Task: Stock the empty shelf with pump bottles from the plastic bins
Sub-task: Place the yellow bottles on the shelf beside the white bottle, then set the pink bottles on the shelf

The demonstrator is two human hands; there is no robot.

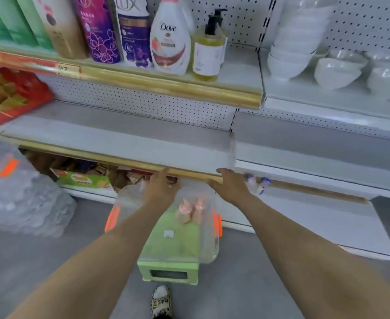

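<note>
I see both hands, left [160,188] and right [229,186], fingers loosely spread and holding nothing, above the clear bin [209,240], its two pink bottles [189,211] just below them

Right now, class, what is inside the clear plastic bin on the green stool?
Two peach-pink pump bottles stand together inside the clear bin. The left hand and blur cover the bin's far end, so anything there cannot be seen.
</note>
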